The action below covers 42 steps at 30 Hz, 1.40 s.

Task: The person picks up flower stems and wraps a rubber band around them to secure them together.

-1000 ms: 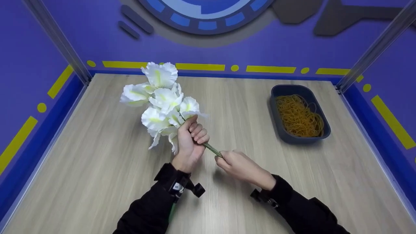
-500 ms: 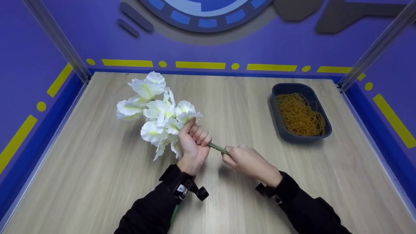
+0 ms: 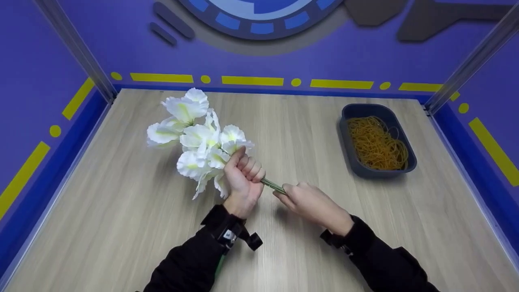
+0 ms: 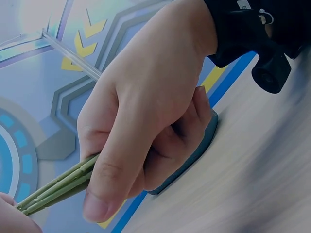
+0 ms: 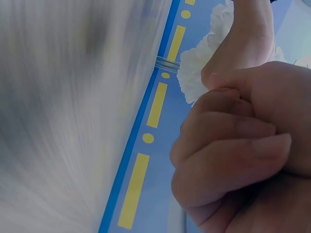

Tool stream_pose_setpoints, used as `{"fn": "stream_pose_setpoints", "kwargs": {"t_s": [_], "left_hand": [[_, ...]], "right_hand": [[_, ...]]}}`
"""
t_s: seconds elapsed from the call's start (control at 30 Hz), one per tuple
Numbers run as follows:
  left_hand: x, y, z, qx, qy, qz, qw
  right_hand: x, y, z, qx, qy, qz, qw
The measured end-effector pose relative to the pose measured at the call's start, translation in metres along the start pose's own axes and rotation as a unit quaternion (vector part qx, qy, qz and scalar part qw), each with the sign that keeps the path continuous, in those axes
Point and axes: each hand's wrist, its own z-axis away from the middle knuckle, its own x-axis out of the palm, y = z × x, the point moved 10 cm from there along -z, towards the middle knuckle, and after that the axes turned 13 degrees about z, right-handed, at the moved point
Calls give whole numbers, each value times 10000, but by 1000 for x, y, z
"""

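Left hand (image 3: 244, 178): curled round the stems (image 3: 274, 186) just below the flowers (image 3: 200, 140), thumb toward the blooms. Right hand (image 3: 310, 205): knuckles up, gripping the stems lower down; short length visible between hands. Flowers: tilted toward far left. Worktop (image 3: 296, 142): walls (image 3: 129, 44) at back and sides; box (image 3: 375, 174) near far right corner, well apart from hands.
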Motion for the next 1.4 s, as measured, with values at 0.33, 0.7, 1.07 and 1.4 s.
{"fn": "stream_pose_setpoints", "kwargs": {"t_s": [0.33,0.7,1.07,1.4], "left_hand": [[1,1,0,-105,40,93,9999],[10,15,-3,55,-23,374,9993],[11,13,-1,-53,-23,372,9993],[10,12,0,-104,-9,355,9993]], "right_hand": [[-7,3,5,-431,-281,-249,9984],[-36,42,34,-277,-1530,-479,9867],[-107,173,80,1451,346,-216,9886],[-54,275,89,2501,207,260,9676]]}}
